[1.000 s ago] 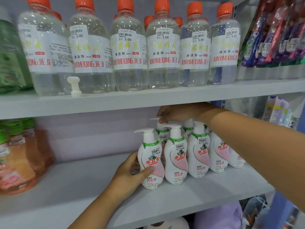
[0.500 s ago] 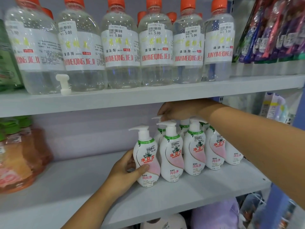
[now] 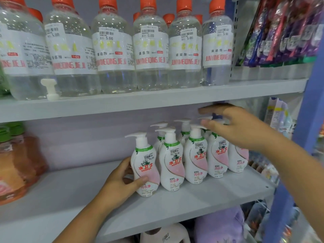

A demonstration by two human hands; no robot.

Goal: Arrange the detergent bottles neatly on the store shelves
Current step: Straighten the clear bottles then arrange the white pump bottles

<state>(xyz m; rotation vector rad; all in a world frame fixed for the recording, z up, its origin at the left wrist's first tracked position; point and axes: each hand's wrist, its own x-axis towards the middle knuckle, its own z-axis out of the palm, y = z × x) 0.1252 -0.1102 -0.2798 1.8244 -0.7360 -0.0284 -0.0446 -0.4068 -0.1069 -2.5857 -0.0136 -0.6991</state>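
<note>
The left hand point(image 3: 122, 181) holds the front pump bottle point(image 3: 146, 165), which stands upright at the left end of the row on the lower shelf point(image 3: 192, 204). Farther back, the right hand point(image 3: 233, 127) hovers open over the back bottles' point(image 3: 184, 127) pumps, perhaps touching one.

The left hand point(image 3: 121, 183) curls its grip round the end pump bottle point(image 3: 145, 165), thumb across the pink label, on the lower shelf point(image 3: 201, 206). Beside that bottle stand more pump bottles point(image 3: 196, 155) in rows. The right hand point(image 3: 235, 127) hovers over their pumps, fingers spread and blurred. Above them, clear bottles point(image 3: 112, 50) with orange caps line the upper shelf point(image 3: 157, 100).
</note>
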